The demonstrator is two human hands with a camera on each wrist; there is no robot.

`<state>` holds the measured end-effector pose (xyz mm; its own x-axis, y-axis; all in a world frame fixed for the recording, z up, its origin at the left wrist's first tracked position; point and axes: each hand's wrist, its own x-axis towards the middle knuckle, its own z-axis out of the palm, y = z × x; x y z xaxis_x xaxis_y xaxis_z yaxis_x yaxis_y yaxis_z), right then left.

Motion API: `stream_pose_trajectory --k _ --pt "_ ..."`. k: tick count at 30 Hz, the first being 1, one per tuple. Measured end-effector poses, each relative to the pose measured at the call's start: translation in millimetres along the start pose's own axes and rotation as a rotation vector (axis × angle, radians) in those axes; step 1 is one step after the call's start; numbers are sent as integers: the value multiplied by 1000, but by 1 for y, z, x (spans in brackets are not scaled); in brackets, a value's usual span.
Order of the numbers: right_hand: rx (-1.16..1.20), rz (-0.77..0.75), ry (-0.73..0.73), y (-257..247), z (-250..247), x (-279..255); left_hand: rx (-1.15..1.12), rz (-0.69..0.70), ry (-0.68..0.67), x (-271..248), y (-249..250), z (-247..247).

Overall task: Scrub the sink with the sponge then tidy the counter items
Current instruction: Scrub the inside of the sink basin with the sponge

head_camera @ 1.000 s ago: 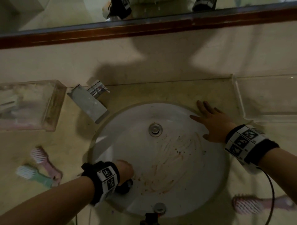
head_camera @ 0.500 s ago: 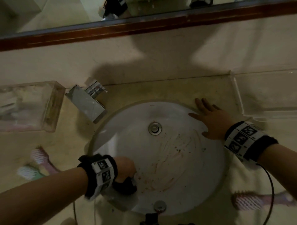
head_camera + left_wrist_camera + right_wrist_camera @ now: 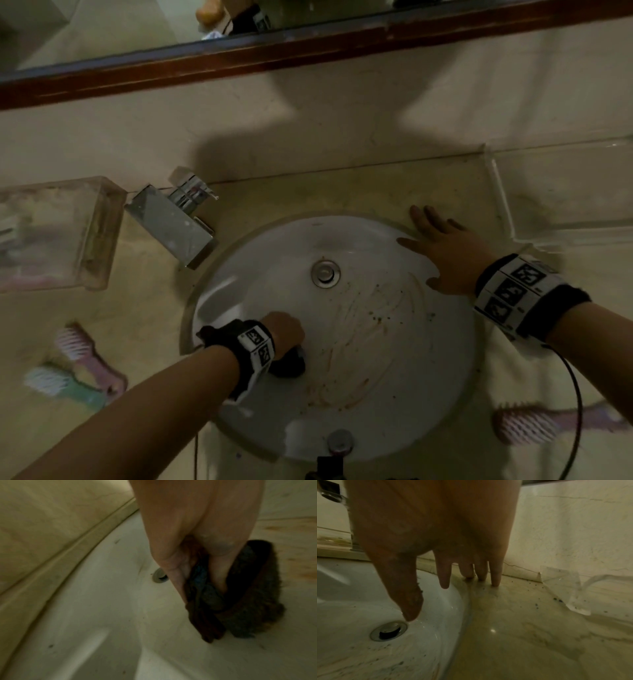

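Left hand (image 3: 282,327) scrubbing the round white sink (image 3: 428,394) with a dark sponge (image 3: 289,365).
Head view: right hand (image 3: 445,253) lying flat, fingers spread, on the rim beside a clear tray (image 3: 500,192); brushes (image 3: 82,349) lying on the mottled counter (image 3: 144,301). Left wrist: fingers (image 3: 176,574) curling round the fuzzy, crumpled sponge (image 3: 248,601). Right wrist: straight fingertips (image 3: 495,580) touching glossy counter (image 3: 522,635).

Open bowl of the sink (image 3: 394,394) between drain (image 3: 325,273) and near rim, streaked and speckled only. Blocked at the left rim by the left hand (image 3: 284,330) gripping the sponge (image 3: 289,365), at the right rim by the right hand (image 3: 445,253) spread flat. Faucet (image 3: 174,222) overhanging the far-left rim. Counter (image 3: 308,198) bare behind the bowl.
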<state>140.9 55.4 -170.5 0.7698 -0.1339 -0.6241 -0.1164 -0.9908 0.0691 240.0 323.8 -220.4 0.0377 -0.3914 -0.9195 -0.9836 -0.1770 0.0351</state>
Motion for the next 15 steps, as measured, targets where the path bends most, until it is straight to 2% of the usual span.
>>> stream_pose_trajectory --k 3,5,8,11,15 --pt "3 0 -9 1 0 0 -64 -75 123 -4 -11 -18" --pt "2 0 -4 0 0 0 -93 -66 110 -13 -9 -22" --pt "1 3 8 0 1 0 -135 31 -6 -34 10 -12" --pt "-2 4 8 0 2 -1 -43 198 -107 -53 30 10" --pt "-12 2 20 -1 3 -1 -43 319 -106 -56 44 20"
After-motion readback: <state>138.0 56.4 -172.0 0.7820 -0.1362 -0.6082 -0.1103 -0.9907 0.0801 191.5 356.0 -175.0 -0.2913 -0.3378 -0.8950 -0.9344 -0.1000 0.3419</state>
